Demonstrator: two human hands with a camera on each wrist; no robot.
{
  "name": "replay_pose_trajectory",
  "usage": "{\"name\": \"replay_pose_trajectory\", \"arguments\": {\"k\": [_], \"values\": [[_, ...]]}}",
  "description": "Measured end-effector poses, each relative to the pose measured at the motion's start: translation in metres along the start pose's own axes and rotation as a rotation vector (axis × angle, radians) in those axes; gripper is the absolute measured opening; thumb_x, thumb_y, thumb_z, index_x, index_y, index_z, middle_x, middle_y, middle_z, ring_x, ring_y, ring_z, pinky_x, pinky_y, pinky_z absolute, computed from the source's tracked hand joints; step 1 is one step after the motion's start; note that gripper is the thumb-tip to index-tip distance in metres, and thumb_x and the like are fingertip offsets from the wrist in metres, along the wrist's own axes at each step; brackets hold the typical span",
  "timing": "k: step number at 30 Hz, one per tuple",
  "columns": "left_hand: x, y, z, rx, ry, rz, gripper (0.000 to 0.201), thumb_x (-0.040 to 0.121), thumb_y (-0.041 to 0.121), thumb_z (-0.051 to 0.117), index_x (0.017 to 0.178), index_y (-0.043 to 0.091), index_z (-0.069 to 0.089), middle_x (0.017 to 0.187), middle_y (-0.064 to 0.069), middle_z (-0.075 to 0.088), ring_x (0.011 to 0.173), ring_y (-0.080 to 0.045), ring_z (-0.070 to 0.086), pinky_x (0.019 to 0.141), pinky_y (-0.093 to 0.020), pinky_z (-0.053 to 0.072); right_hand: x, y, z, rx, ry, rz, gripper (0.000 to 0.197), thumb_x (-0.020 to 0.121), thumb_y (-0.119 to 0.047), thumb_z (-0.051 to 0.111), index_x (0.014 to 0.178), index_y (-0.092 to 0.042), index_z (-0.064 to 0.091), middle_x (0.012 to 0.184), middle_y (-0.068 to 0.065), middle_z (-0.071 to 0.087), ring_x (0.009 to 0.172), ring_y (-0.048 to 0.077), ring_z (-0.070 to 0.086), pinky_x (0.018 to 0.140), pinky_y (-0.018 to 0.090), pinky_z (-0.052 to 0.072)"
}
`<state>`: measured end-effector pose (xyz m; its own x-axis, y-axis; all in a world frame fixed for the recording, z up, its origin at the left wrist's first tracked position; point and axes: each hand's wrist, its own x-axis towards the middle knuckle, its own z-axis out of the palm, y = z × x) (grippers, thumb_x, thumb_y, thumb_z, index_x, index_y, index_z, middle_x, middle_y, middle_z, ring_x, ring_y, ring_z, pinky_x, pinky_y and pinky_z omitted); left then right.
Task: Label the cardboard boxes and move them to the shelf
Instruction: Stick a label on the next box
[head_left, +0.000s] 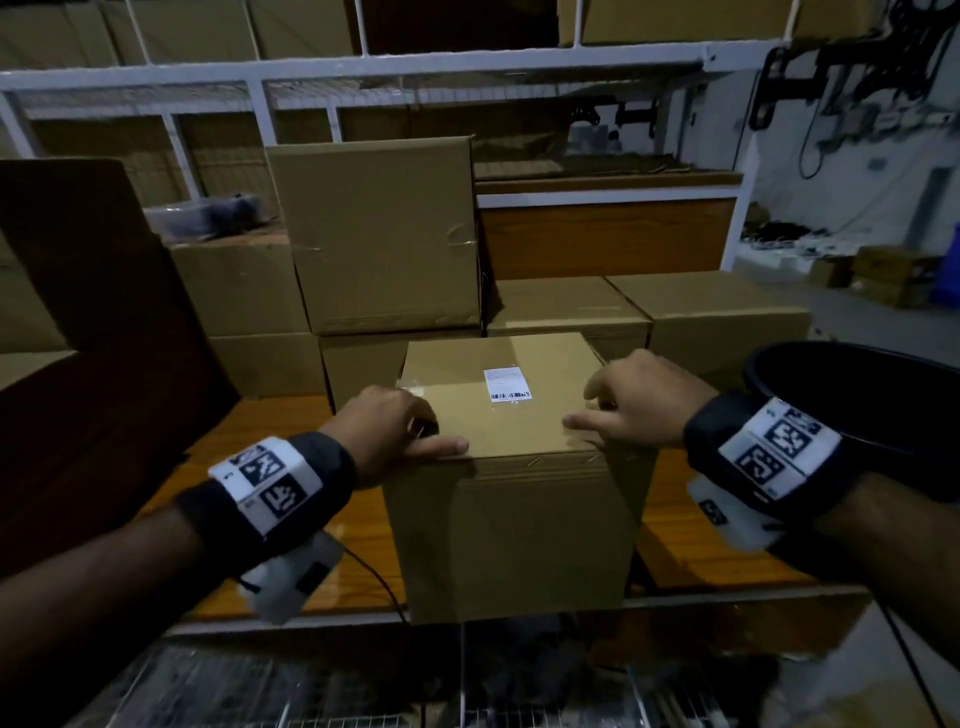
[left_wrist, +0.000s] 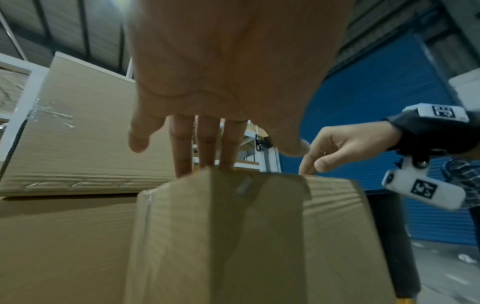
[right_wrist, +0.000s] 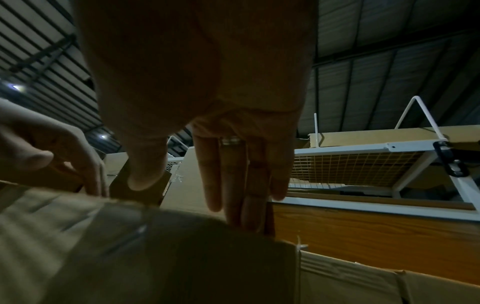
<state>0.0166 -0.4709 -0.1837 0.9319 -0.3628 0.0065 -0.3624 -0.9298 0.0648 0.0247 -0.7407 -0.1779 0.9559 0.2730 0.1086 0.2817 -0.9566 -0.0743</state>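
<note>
A brown cardboard box (head_left: 511, 519) stands on the wooden surface (head_left: 291, 436) near its front edge. A white barcode label (head_left: 506, 384) is stuck on the box's top. My left hand (head_left: 400, 423) rests on the top's near-left corner, thumb lying along the front edge. In the left wrist view its fingers (left_wrist: 207, 148) reach straight down onto the box (left_wrist: 233, 236). My right hand (head_left: 623, 405) touches the top's right edge with its fingertips. The right wrist view shows those fingers (right_wrist: 233, 185) straight against the box (right_wrist: 130, 257). Neither hand holds anything.
Several more cardboard boxes (head_left: 374, 234) are stacked close behind, under a white metal shelf frame (head_left: 363, 67). A black bin (head_left: 857, 395) stands at the right and dark cardboard (head_left: 93, 312) leans at the left. A thin cable (head_left: 379, 577) crosses the surface's front.
</note>
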Motion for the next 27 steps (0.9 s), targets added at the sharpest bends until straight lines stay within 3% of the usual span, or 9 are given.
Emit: {"name": "replay_pose_trajectory", "arguments": {"k": [3,8,15,17,20,23,27], "values": [[0.02,-0.008,-0.009,-0.02,0.022,-0.013,0.056,0.084,0.063,0.046,0.111,0.017,0.063,0.099,0.002,0.065,0.086,-0.01,0.06,0.074,-0.026,0.054,0.027,0.001,-0.009,0.036,-0.001,0.018,0.051,0.086,-0.054,0.059,0.115,-0.012,0.064,0.102,0.002,0.067,0.087,0.012,0.059,0.076,0.028,0.052],[0.059,-0.011,-0.014,0.022,-0.033,-0.097,0.077,0.084,0.065,0.047,0.142,0.017,0.037,0.132,-0.008,0.054,0.114,-0.023,0.055,0.093,-0.037,0.05,0.073,-0.005,-0.013,0.003,-0.057,0.001,0.037,0.086,-0.044,0.067,0.107,-0.014,0.069,0.098,0.0,0.067,0.087,0.014,0.06,0.077,0.031,0.053],[0.09,-0.001,-0.011,-0.011,-0.157,-0.048,0.092,0.082,0.067,0.053,0.148,0.011,0.022,0.151,-0.01,0.032,0.132,-0.026,0.039,0.104,-0.038,0.036,0.113,-0.007,-0.016,-0.048,-0.156,-0.061,0.037,0.083,-0.042,0.07,0.107,-0.014,0.069,0.102,0.001,0.067,0.091,0.014,0.061,0.079,0.031,0.055],[0.096,-0.006,0.001,-0.038,-0.166,-0.034,0.099,0.078,0.076,0.046,0.149,0.012,0.019,0.154,-0.008,0.026,0.134,-0.026,0.035,0.107,-0.039,0.032,0.122,-0.009,-0.016,-0.054,-0.176,-0.082,0.04,0.082,-0.042,0.071,0.11,-0.013,0.069,0.104,0.001,0.067,0.093,0.014,0.06,0.08,0.03,0.054],[0.1,-0.016,0.02,0.019,-0.141,-0.002,0.13,0.053,0.099,0.015,0.152,0.014,0.009,0.16,-0.004,0.01,0.144,-0.019,0.017,0.116,-0.044,0.016,0.131,-0.012,-0.012,-0.041,-0.208,-0.108,0.051,0.079,-0.045,0.074,0.118,-0.012,0.066,0.098,-0.005,0.062,0.09,0.013,0.055,0.073,0.026,0.046],[0.1,-0.022,0.031,0.012,-0.079,0.001,0.131,0.049,0.096,0.008,0.153,0.017,0.004,0.161,0.001,0.002,0.147,-0.014,0.006,0.118,-0.043,0.008,0.14,-0.015,-0.011,-0.029,-0.249,-0.1,0.061,0.079,-0.048,0.072,0.127,-0.014,0.058,0.098,-0.006,0.053,0.091,0.013,0.049,0.073,0.027,0.038],[0.099,-0.022,0.032,0.007,-0.07,0.021,0.127,0.051,0.094,0.009,0.153,0.018,0.003,0.161,0.002,0.001,0.147,-0.013,0.004,0.116,-0.041,0.005,0.148,-0.012,-0.008,0.009,-0.281,-0.073,0.055,0.082,-0.044,0.071,0.128,-0.017,0.059,0.099,-0.005,0.053,0.093,0.014,0.049,0.07,0.025,0.038]]}}
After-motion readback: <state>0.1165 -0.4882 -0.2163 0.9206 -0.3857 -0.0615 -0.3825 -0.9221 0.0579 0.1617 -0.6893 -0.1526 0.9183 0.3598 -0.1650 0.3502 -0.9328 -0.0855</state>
